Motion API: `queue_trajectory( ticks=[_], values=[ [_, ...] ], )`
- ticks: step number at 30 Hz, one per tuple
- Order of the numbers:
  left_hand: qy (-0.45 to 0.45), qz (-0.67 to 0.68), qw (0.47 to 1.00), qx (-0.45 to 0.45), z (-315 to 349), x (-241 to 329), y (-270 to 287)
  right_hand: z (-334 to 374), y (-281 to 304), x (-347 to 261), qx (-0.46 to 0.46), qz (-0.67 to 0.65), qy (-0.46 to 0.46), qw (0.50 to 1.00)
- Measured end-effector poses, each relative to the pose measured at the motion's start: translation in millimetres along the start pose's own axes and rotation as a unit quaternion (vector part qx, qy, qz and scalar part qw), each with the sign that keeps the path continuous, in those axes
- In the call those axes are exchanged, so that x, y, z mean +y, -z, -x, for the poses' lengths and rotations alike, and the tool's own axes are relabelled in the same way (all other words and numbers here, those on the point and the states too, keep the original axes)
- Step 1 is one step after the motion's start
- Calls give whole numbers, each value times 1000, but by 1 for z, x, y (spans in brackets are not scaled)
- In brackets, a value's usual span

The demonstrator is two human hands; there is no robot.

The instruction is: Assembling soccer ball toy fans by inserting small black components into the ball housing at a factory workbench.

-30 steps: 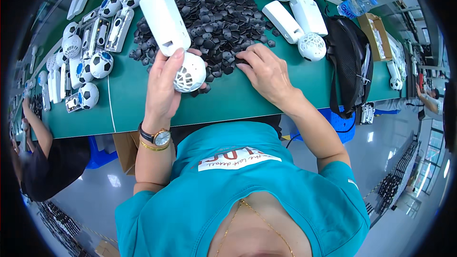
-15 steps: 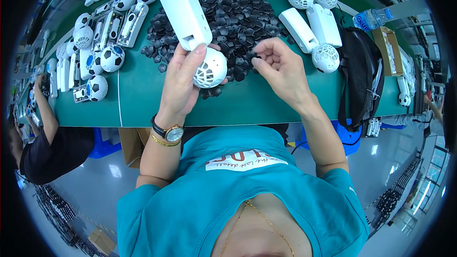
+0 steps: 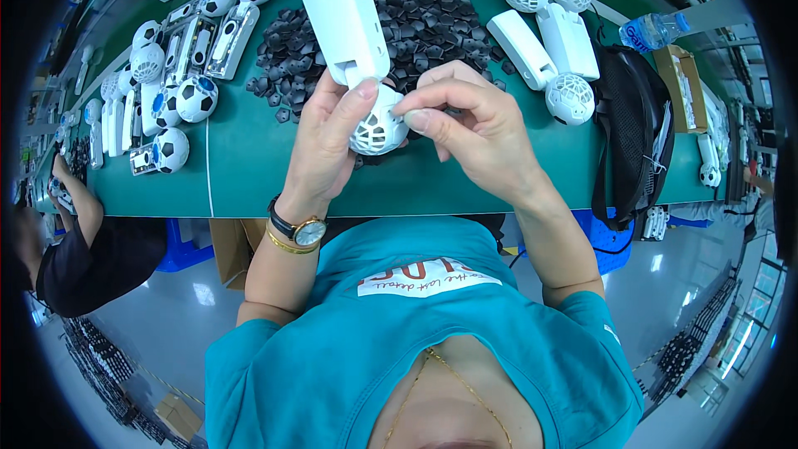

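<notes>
1. Around the black pile point(image 3: 436, 25), the green table point(image 3: 266, 179) leaves a strip to its near edge.
2. Before the pile, the left hand point(image 3: 320, 145) grips a white ball-ended device point(image 3: 345, 17).
3. Likewise before it, the right hand point(image 3: 482, 137) pinches narrowly at the ball point(image 3: 378, 135); anything between is hidden.

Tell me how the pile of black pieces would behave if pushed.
The black pieces would probably spread and slide apart, since they lie loose and overlapping. Each looks small and thin, so likely light. Their crisp, angular outlines suggest something stiff, apt to slide rather than roll on the green table.
</notes>
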State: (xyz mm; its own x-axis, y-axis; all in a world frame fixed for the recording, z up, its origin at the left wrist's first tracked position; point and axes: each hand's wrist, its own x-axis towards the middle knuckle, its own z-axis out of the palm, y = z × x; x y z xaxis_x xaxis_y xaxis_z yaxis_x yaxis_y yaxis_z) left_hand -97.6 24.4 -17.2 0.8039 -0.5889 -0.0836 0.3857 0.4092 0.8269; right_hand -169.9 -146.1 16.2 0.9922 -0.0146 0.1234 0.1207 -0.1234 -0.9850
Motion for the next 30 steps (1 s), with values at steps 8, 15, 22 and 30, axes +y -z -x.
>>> queue_trajectory(
  ticks=[8, 15, 22, 30],
  values=[
    [-24, -39, 999, 3, 4, -3, -2, -1, -9, 0, 17, -36, -63, 997],
    [-62, -60, 996, 4, 5, -12, -3, -2, -10, 10, 21, -77, -52, 995],
    [-82, -146, 985, 34, 14, -16, 1, 6, -15, 15, -8, -149, -123, 981],
    [-60, -42, 997, -9, 3, 6, -7, 17, 45, 58, 210, 373, 113, 896]
  ],
)
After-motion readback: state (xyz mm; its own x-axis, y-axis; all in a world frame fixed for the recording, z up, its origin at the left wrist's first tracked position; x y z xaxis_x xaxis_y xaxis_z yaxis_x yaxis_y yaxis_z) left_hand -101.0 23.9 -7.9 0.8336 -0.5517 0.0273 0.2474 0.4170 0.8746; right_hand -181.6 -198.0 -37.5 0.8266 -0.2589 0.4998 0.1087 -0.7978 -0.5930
